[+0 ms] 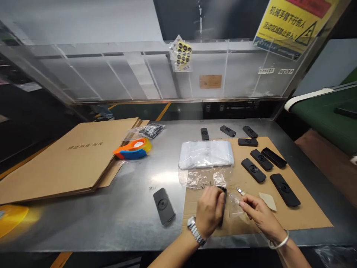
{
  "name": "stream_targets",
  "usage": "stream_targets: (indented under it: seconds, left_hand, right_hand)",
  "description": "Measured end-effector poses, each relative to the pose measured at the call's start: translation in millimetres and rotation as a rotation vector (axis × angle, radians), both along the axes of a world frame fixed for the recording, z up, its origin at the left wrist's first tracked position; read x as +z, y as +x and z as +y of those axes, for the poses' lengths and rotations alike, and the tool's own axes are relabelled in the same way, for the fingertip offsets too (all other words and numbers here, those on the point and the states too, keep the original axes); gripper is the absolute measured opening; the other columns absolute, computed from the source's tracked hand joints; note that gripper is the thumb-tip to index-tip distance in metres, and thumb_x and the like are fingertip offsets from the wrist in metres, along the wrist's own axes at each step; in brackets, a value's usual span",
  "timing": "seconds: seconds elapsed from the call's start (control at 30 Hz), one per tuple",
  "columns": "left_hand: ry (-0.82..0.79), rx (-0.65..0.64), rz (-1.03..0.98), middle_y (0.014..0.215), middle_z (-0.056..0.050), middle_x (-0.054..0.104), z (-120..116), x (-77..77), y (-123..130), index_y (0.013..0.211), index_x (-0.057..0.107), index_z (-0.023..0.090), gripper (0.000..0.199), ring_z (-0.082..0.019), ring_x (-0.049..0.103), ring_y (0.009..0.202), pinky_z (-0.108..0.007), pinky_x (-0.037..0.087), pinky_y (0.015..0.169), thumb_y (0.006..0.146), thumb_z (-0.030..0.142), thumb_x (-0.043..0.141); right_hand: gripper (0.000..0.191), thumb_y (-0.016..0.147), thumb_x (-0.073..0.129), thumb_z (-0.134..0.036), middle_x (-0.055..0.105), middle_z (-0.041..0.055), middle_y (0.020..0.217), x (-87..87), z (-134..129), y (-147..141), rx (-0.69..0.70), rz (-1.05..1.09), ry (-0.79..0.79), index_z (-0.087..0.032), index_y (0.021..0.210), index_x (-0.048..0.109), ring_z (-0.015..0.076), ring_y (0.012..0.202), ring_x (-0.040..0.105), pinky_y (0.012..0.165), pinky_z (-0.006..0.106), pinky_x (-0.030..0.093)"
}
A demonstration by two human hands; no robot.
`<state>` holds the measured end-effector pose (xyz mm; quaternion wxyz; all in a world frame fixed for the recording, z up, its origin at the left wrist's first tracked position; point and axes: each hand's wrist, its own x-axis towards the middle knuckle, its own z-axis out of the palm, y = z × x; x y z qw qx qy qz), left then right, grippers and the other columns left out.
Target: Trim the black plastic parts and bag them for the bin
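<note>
Read on yellow sign (290,29) at 2 o'clock: "机械手臂下行伤人" and "活动区域禁止进入!", beside warning triangle (306,34). Noted on cardboard stack (69,162) at 9 o'clock: one line of Chinese print, too blurred to transcribe. Unread: small lettering on round stickers (184,54), 12 o'clock, and white strips (266,71), 2 o'clock.

The left hand (209,208) grips a case (224,197) over the cardboard sheet (306,216). Behind this grip lie plastic bags (206,154). To its left, on the table (125,219), is another case (164,206); farther left, flat cartons (67,160). To its right, beyond the right hand (260,216), lie more cases (285,189).
</note>
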<state>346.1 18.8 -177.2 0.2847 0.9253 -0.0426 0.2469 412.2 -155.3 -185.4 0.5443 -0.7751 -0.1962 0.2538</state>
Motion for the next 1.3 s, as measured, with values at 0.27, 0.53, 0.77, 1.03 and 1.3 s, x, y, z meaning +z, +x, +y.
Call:
stream_targets:
  seconds: [0.27,0.53,0.77,1.03,1.3]
  left_hand:
    - [-0.817,-0.024,0.318,0.063,0.002,0.051,-11.1,-11.1,-16.7,0.075,0.052,0.015,0.028,-0.008,0.046,0.056,-0.018,0.041,0.052,0.081,0.043,0.052]
    - [-0.581,0.368,0.021,0.088,-0.006,0.055,-4.1,-32.1,-30.2,0.092,0.055,0.017,0.016,-0.019,0.052,0.082,-0.033,0.044,0.072,0.080,0.027,0.052]
    - [-0.046,0.447,-0.100,0.083,-0.005,0.055,32.4,-48.5,-34.9,0.098,0.060,0.016,0.023,-0.014,0.055,0.075,-0.025,0.046,0.066,0.085,0.014,0.041]
    - [0.078,0.623,0.105,0.070,-0.004,0.049,49.2,-70.3,-41.0,0.093,0.065,0.017,0.023,-0.019,0.050,0.068,-0.029,0.041,0.059,0.084,0.023,0.045]
    - [0.066,0.582,0.198,0.074,-0.003,0.062,38.9,-79.5,-39.4,0.103,0.059,0.017,0.024,-0.016,0.056,0.062,-0.026,0.038,0.053,0.084,0.019,0.043]
  right_hand:
    - [0.028,0.083,0.050,-0.042,0.054,0.0005,0.068,10.0,29.2,-21.3,0.005,-0.127,0.061,-0.016,0.074,0.057,0.0136,0.065,0.047,0.060,0.023,0.037]
    - [0.024,0.089,0.041,-0.033,0.055,0.0034,0.076,13.0,46.6,-27.5,-0.031,-0.416,0.040,-0.018,0.079,0.056,0.0158,0.073,0.050,0.067,0.025,0.039]
    - [0.036,0.094,0.025,-0.035,0.062,0.0062,0.086,-10.1,54.7,-29.7,0.009,-0.540,-0.404,-0.019,0.095,0.057,0.0160,0.079,0.058,0.068,0.024,0.042]
    - [0.023,0.085,0.043,-0.029,0.065,0.0132,0.067,-56.2,47.1,-43.8,0.043,-0.557,-0.802,-0.014,0.080,0.059,0.0266,0.062,0.062,0.052,0.028,0.037]
    - [0.018,0.085,0.040,-0.023,0.063,0.0091,0.066,-55.5,34.5,-46.5,-0.004,-0.595,-0.820,-0.016,0.079,0.055,0.0195,0.065,0.060,0.055,0.025,0.034]
